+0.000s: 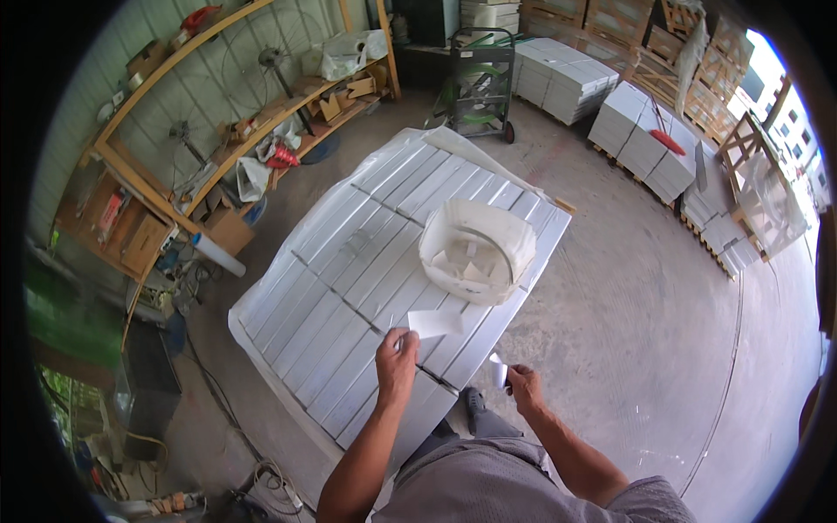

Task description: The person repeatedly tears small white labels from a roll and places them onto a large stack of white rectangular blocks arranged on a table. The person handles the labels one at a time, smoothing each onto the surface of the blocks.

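My left hand is closed, pinching the edge of a small white sheet of paper over the near part of a stack of long white boxes. Off the right side of the stack, my right hand is closed around a small white roll, its loose end curling up at the top. What the roll is made of cannot be made out. A cut-open whitish plastic tub with a thin handle stands on the boxes beyond the sheet, with white scraps inside. Clear film covers the stack's left edge.
Wooden shelves with fans, boxes and bags line the left wall. A hand truck stands behind the stack. Pallets of white boxes are at the back right, a red brush head on one. Cables lie on the floor lower left.
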### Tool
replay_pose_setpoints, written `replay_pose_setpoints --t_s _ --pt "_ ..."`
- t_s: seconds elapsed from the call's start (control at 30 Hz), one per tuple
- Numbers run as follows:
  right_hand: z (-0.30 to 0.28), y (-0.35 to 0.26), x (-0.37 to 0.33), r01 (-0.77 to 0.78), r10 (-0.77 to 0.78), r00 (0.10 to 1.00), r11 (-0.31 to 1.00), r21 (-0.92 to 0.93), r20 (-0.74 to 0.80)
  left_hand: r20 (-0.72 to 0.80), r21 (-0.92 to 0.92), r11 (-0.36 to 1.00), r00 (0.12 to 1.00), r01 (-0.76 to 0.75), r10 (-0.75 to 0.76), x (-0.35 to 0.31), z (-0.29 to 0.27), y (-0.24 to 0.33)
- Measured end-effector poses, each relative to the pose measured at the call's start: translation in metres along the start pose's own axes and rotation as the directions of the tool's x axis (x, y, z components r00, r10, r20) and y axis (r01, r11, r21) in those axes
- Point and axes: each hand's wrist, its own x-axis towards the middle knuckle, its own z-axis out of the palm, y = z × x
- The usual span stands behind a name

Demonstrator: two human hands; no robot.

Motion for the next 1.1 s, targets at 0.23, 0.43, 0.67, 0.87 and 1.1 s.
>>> replay_pose_setpoints --t_s 0.23,0.43,0.67,0.87,1.1 --pt "-0.010 0.019 -0.022 -0.074 0.079 0.985 0.997 -0.034 0.151 0.018 0.754 0.632 0.967 -0.180 0.253 0.127 0.118 0.026" --pt "-0.022 -0.002 -0.013 0.108 -0.024 0.961 0.949 -0.297 0.274 0.055 0.872 0.461 0.968 -0.167 0.247 0.126 0.137 0.017" --pt "-0.001 -0.033 -0.012 0.536 -0.398 0.844 0.659 -0.527 0.360 -0.003 0.649 0.740 0.974 0.174 -0.226 -0.002 0.042 -0.069" --pt "0.038 -0.030 -0.020 0.705 -0.471 0.708 0.522 -0.481 0.526 -0.145 0.191 0.812 0.834 0.551 -0.532 -0.097 0.003 -0.119" --pt "0.068 0.002 -0.048 0.569 -0.202 0.764 0.659 -0.492 0.612 -0.167 0.071 0.822 0.819 0.566 -0.549 -0.159 -0.047 -0.158"
